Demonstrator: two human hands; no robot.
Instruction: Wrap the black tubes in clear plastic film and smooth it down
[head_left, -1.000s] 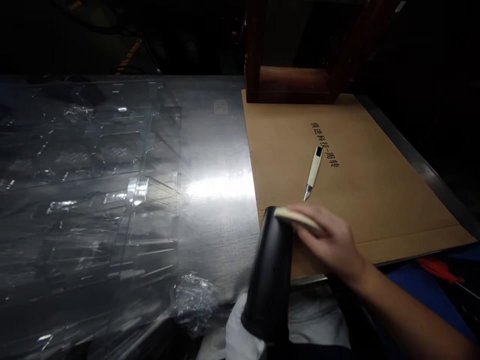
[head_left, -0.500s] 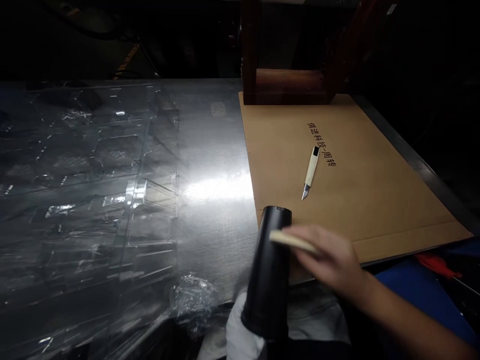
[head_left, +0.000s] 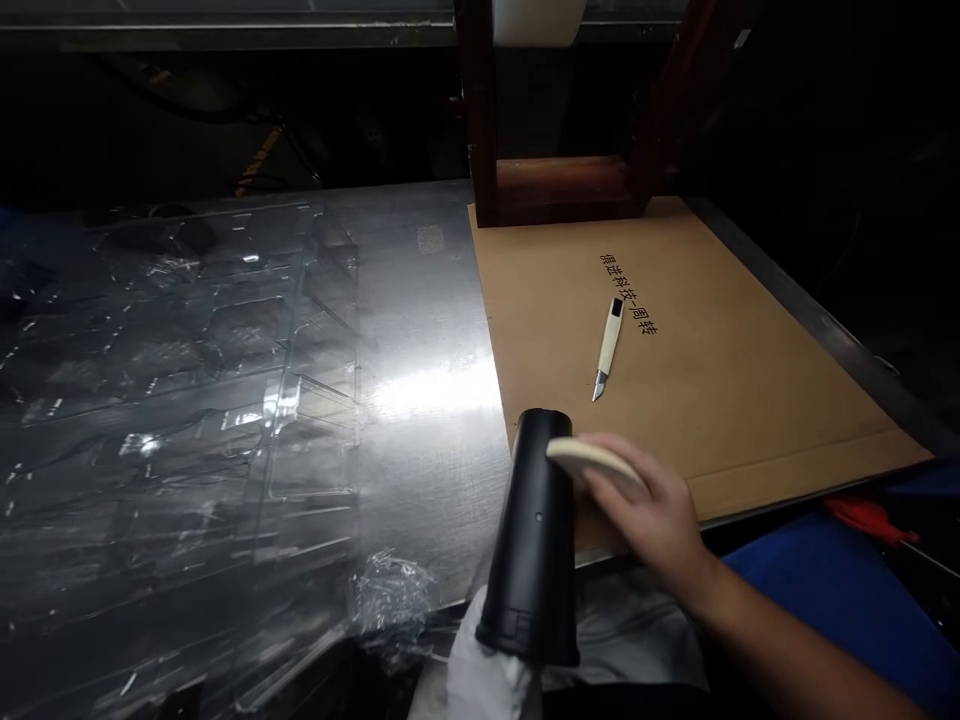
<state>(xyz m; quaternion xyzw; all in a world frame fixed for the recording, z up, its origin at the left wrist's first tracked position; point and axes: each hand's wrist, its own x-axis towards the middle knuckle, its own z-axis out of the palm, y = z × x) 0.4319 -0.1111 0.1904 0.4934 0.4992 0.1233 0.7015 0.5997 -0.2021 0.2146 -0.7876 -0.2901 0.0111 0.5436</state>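
Note:
A tall black cylinder (head_left: 534,540) tilts away from me at the table's near edge. My left hand (head_left: 480,680), in a white glove, grips its lower end; only part of that hand shows. My right hand (head_left: 645,520) is closed on a flat pale pad (head_left: 596,462) and presses it against the upper right side of the cylinder. A white-handled craft knife (head_left: 607,348) lies on the brown cardboard sheet (head_left: 750,380) beyond my right hand, blade toward me.
Clear plastic trays (head_left: 187,400) cover the left of the shiny metal table (head_left: 427,380). Crumpled clear wrap (head_left: 394,595) lies at the near edge. A dark red wooden frame (head_left: 559,185) stands at the cardboard's far end. A red object (head_left: 862,515) lies at right.
My right hand slid the pad down the cylinder toward me, then back up near its top. The view has tilted upward a little.

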